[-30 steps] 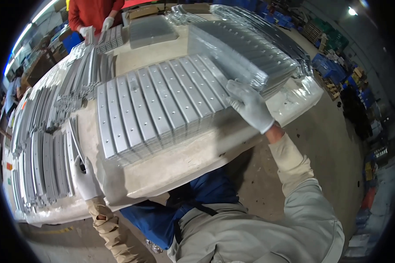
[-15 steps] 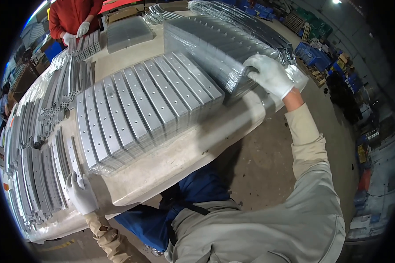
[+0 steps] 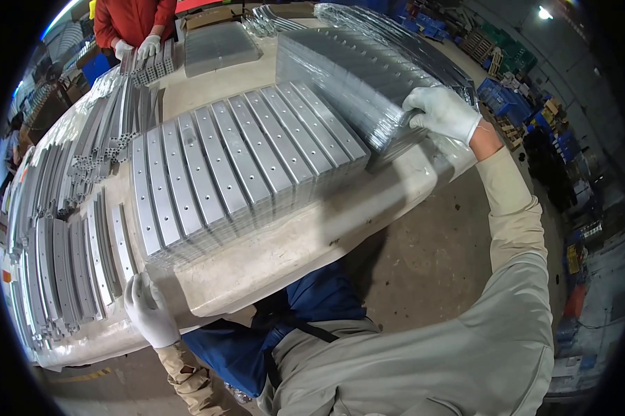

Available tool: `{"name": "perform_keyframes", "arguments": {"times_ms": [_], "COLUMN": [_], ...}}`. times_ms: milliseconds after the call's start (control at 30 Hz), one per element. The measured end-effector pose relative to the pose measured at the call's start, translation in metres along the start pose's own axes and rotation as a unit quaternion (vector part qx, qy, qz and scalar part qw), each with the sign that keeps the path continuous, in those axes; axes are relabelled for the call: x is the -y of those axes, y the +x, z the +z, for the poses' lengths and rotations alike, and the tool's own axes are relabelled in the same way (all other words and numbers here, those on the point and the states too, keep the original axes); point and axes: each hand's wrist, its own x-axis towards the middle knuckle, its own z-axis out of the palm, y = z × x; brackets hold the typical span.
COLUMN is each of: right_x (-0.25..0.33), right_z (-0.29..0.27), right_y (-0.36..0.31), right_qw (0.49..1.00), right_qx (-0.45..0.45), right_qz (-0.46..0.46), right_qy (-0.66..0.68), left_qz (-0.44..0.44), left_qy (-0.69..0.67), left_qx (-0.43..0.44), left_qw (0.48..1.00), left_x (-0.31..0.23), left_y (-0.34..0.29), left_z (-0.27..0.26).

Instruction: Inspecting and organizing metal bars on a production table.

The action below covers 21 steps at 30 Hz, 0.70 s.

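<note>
Head view, our left hand at eight o'clock meeting a drilled metal strip at nine, its grip we cannot tell, our right hand at two pinching the wrapped stack by its near corner.

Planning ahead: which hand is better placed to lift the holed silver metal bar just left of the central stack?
Likely the white-gloved left hand, at the bar; the right hand is across, at the plastic-wrapped stack.

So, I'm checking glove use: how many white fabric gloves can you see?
4: one on the wearer's left hand, one on the wearer's right hand, and two on the red-clothed co-worker across the pale table. The blurred, blue-clothed person at far left may have hidden ones.
</note>
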Motion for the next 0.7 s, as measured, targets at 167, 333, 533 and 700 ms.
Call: {"name": "perform_keyframes", "arguments": {"times_ms": [167,333,533,700], "right_x": [0.003,0.038,0.040,0.034], "right_z": [0.024,0.039,0.051,0.036], "right_y": [-0.010,0.001,0.023,0.046], "right_qw": [0.977,0.966,0.974,0.982], "right_qx": [-0.175,-0.204,-0.189,-0.124], "right_qz": [-0.117,-0.074,0.121,0.135], "right_qy": [0.020,-0.143,-0.026,-0.036], "left_qz": [-0.008,0.001,0.062,0.069], "left_qy": [-0.010,-0.009,0.043,0.046], "left_qx": [-0.003,-0.029,-0.027,-0.024], "left_qw": [1.000,1.000,0.997,0.996], "left_x": [-0.011,-0.021,-0.027,-0.032], "left_y": [0.001,0.002,-0.004,-0.009], "left_z": [-0.001,0.016,0.024,0.024]}}
